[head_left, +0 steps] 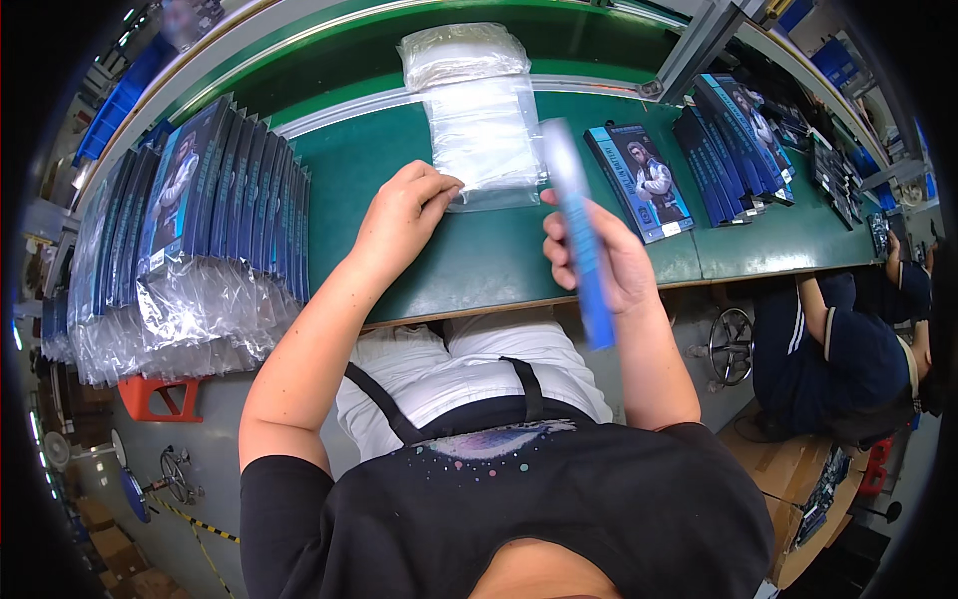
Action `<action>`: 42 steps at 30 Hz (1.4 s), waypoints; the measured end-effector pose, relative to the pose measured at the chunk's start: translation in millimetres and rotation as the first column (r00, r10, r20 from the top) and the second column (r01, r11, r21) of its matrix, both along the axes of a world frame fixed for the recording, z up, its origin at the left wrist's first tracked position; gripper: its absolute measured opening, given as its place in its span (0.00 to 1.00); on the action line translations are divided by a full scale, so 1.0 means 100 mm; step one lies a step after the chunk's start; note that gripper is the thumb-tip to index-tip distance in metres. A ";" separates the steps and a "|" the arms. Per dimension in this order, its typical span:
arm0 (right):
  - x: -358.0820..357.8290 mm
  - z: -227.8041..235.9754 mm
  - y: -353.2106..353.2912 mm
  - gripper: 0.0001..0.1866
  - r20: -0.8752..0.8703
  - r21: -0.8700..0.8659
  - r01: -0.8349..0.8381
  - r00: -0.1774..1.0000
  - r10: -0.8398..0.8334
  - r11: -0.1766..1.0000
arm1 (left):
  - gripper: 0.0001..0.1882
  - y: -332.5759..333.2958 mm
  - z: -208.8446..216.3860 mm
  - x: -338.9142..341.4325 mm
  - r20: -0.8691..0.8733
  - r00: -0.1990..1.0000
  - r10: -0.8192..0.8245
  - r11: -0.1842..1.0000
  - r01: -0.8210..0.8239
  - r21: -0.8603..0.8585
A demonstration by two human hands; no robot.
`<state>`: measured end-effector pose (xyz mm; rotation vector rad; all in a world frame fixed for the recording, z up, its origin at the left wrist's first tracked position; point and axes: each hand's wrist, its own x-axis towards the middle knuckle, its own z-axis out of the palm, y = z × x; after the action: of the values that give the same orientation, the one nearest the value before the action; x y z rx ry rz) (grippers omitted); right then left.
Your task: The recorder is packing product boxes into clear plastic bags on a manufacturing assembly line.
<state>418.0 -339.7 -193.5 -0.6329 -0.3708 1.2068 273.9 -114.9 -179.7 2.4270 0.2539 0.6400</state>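
A stack of clear plastic bags (pixel 484 125) lies on the green table in front of me. My left hand (pixel 411 210) is closed in a pinch at the near left corner of the top plastic bag. To the right of the stack, my right hand (pixel 621 262) grips a thin blue box (pixel 579 235), tilted and seen almost edge-on, blurred by motion. A similar flat box (pixel 644 180), dark blue with a printed figure, lies on the table just beyond my right hand.
At the left stands a long row of boxes in clear bags (pixel 215 190), their loose bag ends hanging over the table edge. More boxes (pixel 733 150) lean in a row at the right. Another person (pixel 838 339) sits at the far right. A red stool (pixel 160 397) is below left.
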 end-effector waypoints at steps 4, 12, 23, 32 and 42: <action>-0.26 0.22 0.17 0.30 0.014 -0.051 -0.124 0.992 0.125 0.991 | 0.08 0.02 0.01 0.01 0.020 0.999 0.035 0.998 -0.034 -0.052; -0.11 0.27 0.37 0.32 0.148 -0.121 -0.125 0.979 0.143 0.985 | 0.09 0.07 0.08 -0.02 -0.134 0.979 0.155 0.843 -0.202 -0.499; -0.37 0.06 0.36 0.31 0.477 -0.146 0.351 0.844 -0.245 0.925 | 0.12 -0.09 0.26 -0.08 -0.070 0.989 0.130 0.972 -0.141 -0.190; -0.42 0.10 0.41 0.12 0.317 -0.174 0.482 0.853 -0.415 0.859 | 0.14 -0.28 0.11 -0.31 0.123 0.986 0.110 0.897 -0.045 -0.439; -0.53 0.20 0.29 0.36 0.722 -0.161 0.143 0.692 0.018 0.976 | 0.15 -0.17 0.19 -0.24 0.140 0.956 0.258 -0.083 0.167 -0.983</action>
<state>364.6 -310.7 -173.6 -1.3042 -0.8884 0.8850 249.6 -131.6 -160.6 0.7168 0.4766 0.4836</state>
